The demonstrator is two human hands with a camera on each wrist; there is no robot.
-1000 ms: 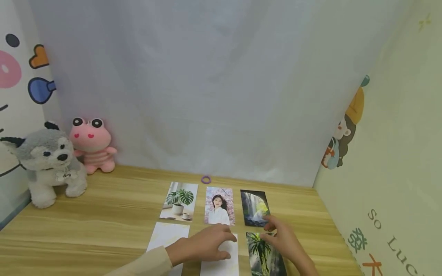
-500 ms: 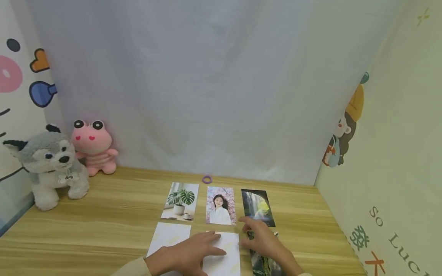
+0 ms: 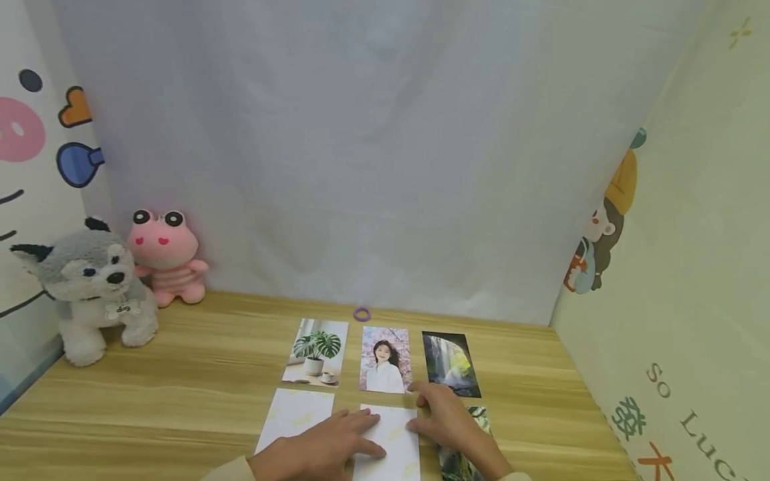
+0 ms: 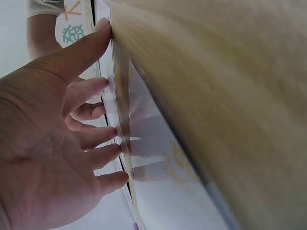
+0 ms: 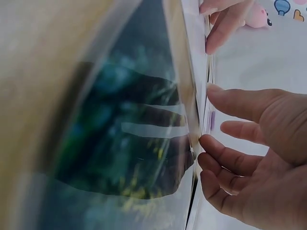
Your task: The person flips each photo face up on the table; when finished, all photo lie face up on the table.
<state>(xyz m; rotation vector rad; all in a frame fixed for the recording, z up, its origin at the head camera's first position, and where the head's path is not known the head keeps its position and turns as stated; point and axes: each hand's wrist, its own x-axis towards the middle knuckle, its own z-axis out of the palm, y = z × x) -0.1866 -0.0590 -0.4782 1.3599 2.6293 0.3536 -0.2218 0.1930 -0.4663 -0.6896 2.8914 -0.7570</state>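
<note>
Six photo cards lie in two rows on the wooden table. The far row holds a plant photo, a portrait and a waterfall photo. In the near row, my left hand rests flat, fingers straight, on the middle white card; the left wrist view shows its fingertips touching that card. My right hand lies over the dark fern photo, fingertips at the white card's right edge. The right wrist view shows relaxed fingers against the fern photo.
Another white card lies at the near left. A small purple ring sits by the back curtain. A plush husky and a pink plush frog stand at the far left. Decorated walls close in both sides.
My right hand has slid left from the waterfall and fern photos to the white card's right edge. My left hand has drawn back slightly toward me on that card.
</note>
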